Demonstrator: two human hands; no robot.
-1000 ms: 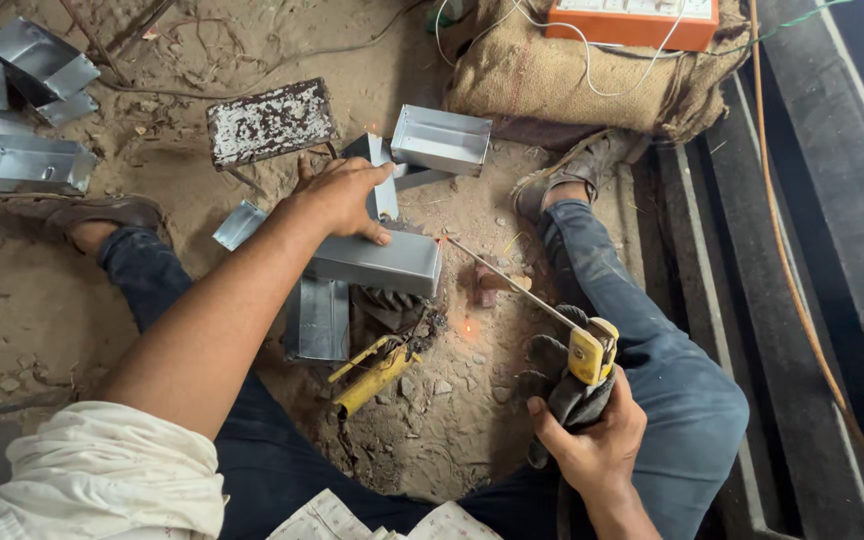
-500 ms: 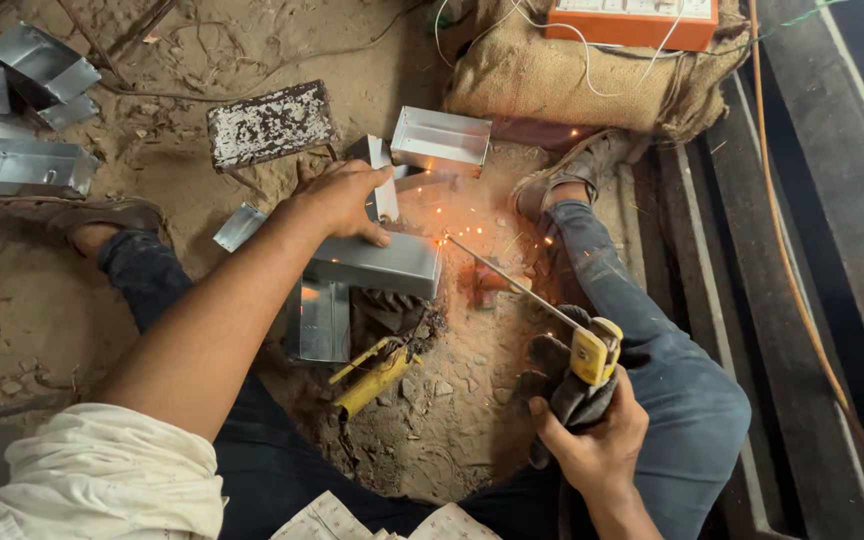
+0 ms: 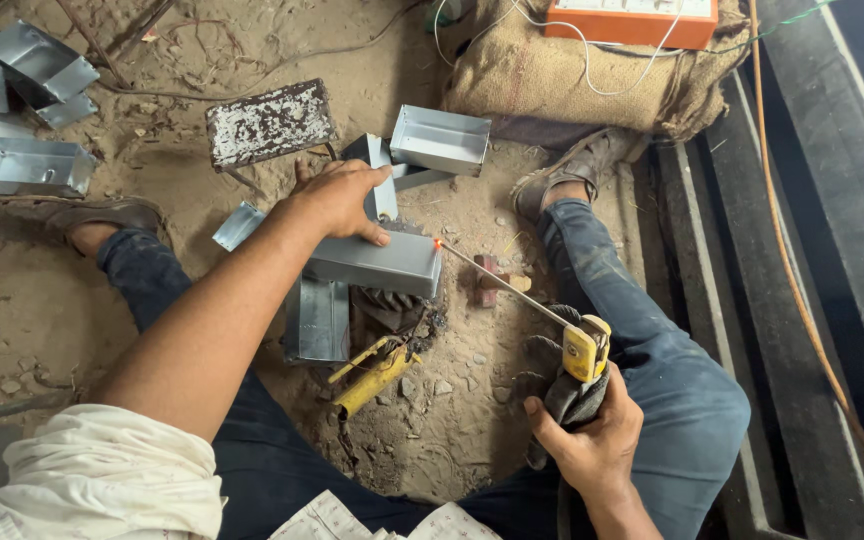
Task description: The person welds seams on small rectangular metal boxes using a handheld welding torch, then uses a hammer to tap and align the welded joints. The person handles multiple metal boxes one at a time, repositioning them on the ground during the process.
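While fingers press it, box — rod-touched.

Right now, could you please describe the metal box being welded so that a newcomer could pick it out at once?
Start from the person's two legs in blue jeans stretched over the sandy ground. Between them the left hand presses down on a grey metal box. Unlike the loose boxes farther off, it has the glowing tip of the welding rod at its corner.
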